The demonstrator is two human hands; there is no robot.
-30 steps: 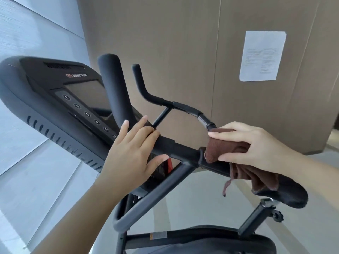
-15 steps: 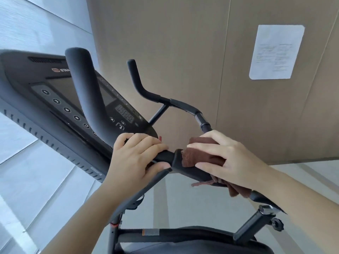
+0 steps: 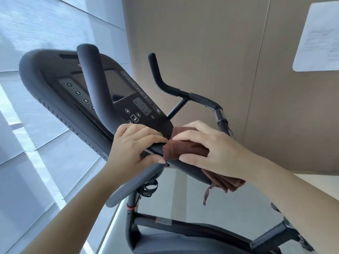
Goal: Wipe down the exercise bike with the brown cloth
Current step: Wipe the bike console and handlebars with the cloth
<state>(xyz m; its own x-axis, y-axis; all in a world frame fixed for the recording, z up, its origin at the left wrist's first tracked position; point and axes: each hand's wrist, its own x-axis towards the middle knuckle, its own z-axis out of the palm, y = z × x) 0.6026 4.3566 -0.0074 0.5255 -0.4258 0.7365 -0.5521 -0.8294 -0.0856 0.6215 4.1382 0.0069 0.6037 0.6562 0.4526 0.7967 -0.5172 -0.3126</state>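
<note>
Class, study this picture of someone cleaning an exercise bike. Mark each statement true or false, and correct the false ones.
1. The right hand holds the brown cloth against the handlebar. True.
2. The left hand holds a spray bottle. False: it grips the handlebar, right beside the cloth.
3. One end of the cloth hangs below the bar. True.
4. The sheet of paper lies on the floor. False: it is up on the brown wall.
5. The cloth covers the keypad. False: the keypad is uncovered; the cloth is on the handlebar.
</note>
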